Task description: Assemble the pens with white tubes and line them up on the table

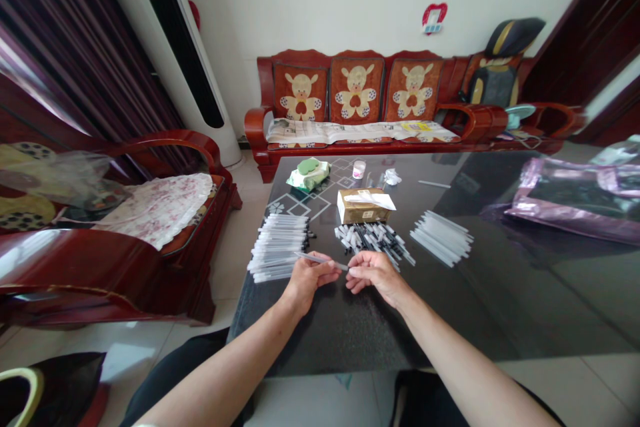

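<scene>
Between the fingers of my left hand (315,273) lies a slim translucent pen barrel (313,257), slanting over the table's near side. My right hand (373,273) pinches at the barrel's right end; my fingertips hide any small part there. Left of my hands is a stacked pile of whitish pens (277,247) with dark ends to the right. Just beyond my right hand lies a loose heap of black-and-white pen parts (375,238). A neat pile of clear, whitish tubes (443,238) rests farther right.
On the dark glossy table (350,340) stand a tissue box (364,208), a green wipes pack (309,175), a small white cup (359,169) and crumpled tissue (393,177). A single tube (434,184) lies behind. A purple-edged plastic bag (575,207) covers the right side.
</scene>
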Available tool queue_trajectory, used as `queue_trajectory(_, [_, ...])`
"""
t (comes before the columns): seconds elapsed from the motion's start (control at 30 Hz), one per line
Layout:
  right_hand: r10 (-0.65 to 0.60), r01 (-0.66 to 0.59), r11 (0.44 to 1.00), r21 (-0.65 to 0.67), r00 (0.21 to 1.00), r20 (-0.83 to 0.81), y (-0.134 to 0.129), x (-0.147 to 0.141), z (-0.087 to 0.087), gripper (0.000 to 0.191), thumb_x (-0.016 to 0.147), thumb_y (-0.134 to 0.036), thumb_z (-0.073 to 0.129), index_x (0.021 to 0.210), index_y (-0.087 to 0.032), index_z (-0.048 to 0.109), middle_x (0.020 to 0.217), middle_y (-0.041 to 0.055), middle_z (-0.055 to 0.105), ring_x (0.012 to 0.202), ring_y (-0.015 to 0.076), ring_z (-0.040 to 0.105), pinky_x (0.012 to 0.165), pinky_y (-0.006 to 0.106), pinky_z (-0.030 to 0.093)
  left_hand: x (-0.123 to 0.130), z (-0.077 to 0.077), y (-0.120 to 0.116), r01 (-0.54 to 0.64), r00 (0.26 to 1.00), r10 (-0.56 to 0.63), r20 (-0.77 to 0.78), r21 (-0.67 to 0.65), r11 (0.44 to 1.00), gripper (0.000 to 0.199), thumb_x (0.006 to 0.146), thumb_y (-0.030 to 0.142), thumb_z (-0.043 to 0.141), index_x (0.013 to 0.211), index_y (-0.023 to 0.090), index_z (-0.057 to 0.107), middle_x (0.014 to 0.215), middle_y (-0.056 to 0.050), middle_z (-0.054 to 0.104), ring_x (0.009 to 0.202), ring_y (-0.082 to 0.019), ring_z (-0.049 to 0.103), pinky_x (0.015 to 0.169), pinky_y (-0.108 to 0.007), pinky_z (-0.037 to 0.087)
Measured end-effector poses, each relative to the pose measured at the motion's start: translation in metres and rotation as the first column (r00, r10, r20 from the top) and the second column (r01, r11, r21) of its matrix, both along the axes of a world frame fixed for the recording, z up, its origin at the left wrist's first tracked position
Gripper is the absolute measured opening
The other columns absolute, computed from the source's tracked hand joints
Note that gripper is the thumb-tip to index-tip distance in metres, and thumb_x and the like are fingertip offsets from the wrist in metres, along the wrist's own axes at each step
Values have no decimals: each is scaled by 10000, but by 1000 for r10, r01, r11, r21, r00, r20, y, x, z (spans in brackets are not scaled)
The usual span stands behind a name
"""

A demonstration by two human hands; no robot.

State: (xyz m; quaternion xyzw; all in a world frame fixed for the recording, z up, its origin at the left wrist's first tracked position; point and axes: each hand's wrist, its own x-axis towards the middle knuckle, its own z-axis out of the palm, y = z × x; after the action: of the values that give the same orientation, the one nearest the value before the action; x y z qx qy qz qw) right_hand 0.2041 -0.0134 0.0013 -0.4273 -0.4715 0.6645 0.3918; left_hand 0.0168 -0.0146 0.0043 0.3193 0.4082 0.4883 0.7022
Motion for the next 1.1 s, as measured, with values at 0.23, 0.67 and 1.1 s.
queue_trajectory(0.23, [23,-23,1000,-8,999,32,0,0,-2,307,693,-357,689,846,-111,587,668,74,682,558,204,672,500,315,543,0,-1,0,4,1000,-4,15,18,1000,241,646,187,759,785,108,579,746,-79,685,650,-156,663,677,-282,541])
queue_trajectory(0.67, [84,-82,996,-33,995,50,-2,0,1,365,825,-461,540,858,-100,579,655,82,673,521,182,659,456,277,522,0,1,1,-14,1000,14,14,8,1000,260,628,189,769,784,105,579,739,-82,687,655,-166,665,680,-296,539])
queue_trajectory(1.1, [129,-128,992,-17,987,99,-2,1,1,333,818,-433,551,838,-102,585,633,73,666,519,183,658,448,268,512,-1,-2,1,0,1000,0,17,21,1000,253,638,199,765,792,102,588,741,-87,692,645,-159,664,673,-282,536])
